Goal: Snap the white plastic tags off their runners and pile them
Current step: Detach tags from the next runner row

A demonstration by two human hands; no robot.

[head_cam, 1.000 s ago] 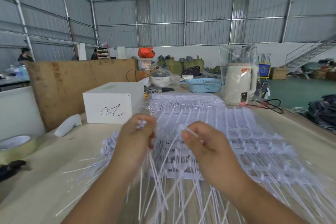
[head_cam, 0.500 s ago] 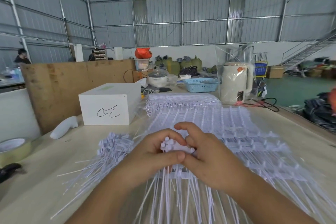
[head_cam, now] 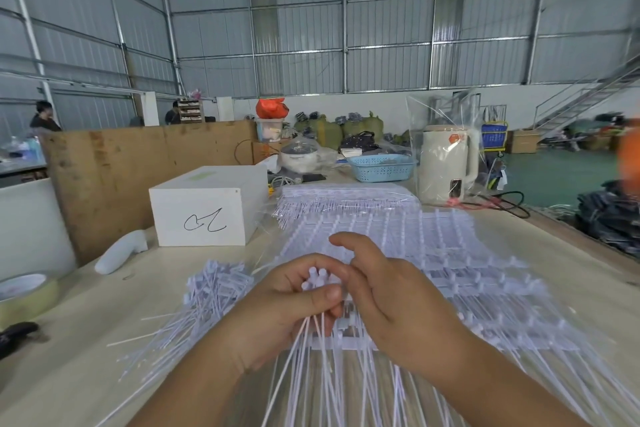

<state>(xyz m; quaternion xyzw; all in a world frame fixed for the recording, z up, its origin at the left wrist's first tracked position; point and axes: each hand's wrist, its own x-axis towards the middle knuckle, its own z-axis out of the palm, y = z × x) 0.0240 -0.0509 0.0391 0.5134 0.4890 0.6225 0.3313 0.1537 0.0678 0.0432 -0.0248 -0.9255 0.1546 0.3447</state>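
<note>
- We see a small bunch of white tags [head_cam: 313,279] gripped in the left hand [head_cam: 277,312], their heads poking up between thumb and curled fingers, their thin tails trailing down toward us
- Under both hands lies the sheet of tags on runners [head_cam: 450,274], spread over the wooden table [head_cam: 86,340]; a pile of loose tags [head_cam: 207,291] sits just left of the left hand
- Our right hand [head_cam: 398,308] is pressed against the left one, fingers bent, index finger raised above the bunch; we cannot tell whether it pinches anything
- Behind the sheet rests a wrapped stack of more tags [head_cam: 346,198]
- The only writing we can make out is a black handwritten scrawl on the front of the white box [head_cam: 204,208], far left of the stack; it does not read as a clear word
- A cream kettle [head_cam: 446,166] inside a clear bag carries an orange sticker, too small to read
</note>
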